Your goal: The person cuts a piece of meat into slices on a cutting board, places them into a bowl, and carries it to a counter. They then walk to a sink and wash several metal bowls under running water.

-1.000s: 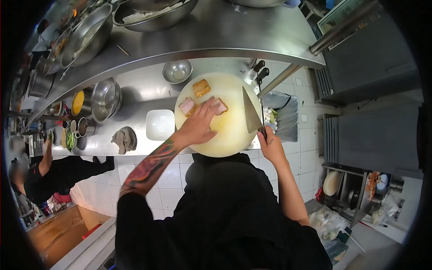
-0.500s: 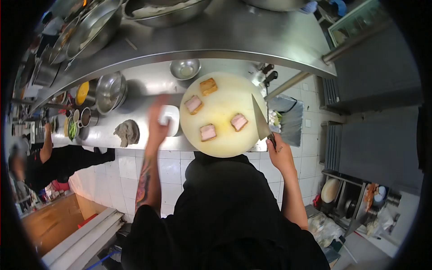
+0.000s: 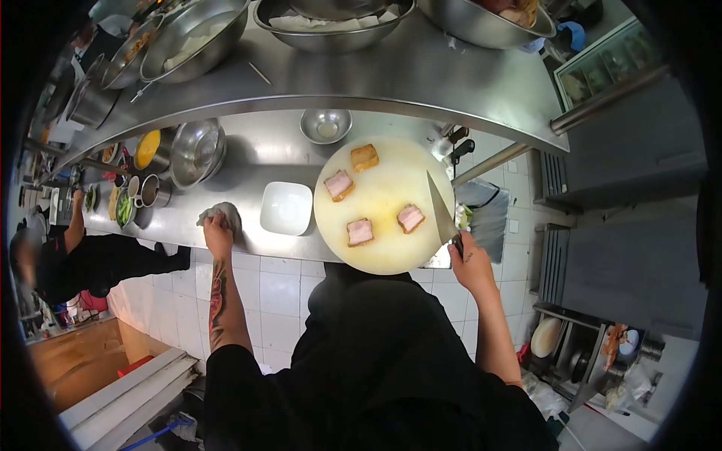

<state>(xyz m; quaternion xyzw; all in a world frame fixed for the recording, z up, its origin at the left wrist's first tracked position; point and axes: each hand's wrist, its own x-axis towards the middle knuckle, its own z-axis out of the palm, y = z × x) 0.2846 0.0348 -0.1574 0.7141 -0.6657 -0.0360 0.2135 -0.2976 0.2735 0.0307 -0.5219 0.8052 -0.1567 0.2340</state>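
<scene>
My left hand [image 3: 218, 234] is closed on a crumpled grey cloth [image 3: 235, 218] near the front edge of the steel counter. My right hand [image 3: 472, 259] grips the dark handle of a large knife [image 3: 441, 208], whose blade lies over the right side of the round cutting board [image 3: 383, 255]. Several meat pieces rest on the board: a browned one [image 3: 365, 158] at the top, and pink-topped ones at the left [image 3: 339, 185], lower left [image 3: 360, 231] and lower right [image 3: 411, 218]. Between the cloth and the board sits a white square bowl [image 3: 286, 208].
A small metal bowl [image 3: 326, 126] stands behind the board, larger bowls [image 3: 197, 152] at the left. A steel shelf [image 3: 316, 79] with big bowls runs above. Black-handled knives [image 3: 462, 150] are at the back right. Another person [image 3: 98, 259] is at the far left.
My left hand has moved left from beside the white bowl and taken hold of the grey cloth. My right hand still holds the knife. The view has shifted slightly.
</scene>
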